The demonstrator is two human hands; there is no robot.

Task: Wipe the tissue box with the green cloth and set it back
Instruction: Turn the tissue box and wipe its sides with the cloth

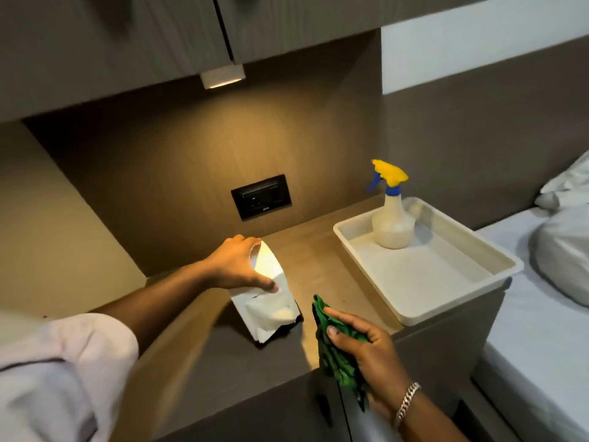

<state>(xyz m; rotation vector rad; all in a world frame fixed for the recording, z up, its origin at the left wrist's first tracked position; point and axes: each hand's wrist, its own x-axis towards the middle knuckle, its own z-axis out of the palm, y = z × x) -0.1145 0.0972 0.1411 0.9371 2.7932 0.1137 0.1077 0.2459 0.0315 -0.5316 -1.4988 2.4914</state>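
A white tissue box (269, 309) stands tilted on the bedside counter (204, 352), its lower edge on the surface and its top leaning away from me. My left hand (237, 264) grips its upper part from the left side. A tissue pokes out of the box's face. My right hand (366, 349) is closed around a crumpled green cloth (334, 352), just right of the box and apart from it, over the counter's front edge.
A cream plastic tray (471, 282) sits at the right of the counter and holds a spray bottle (392, 215) with a yellow and blue trigger. A black wall socket (261, 196) is behind the box. A bed (548, 330) with white sheets lies to the right.
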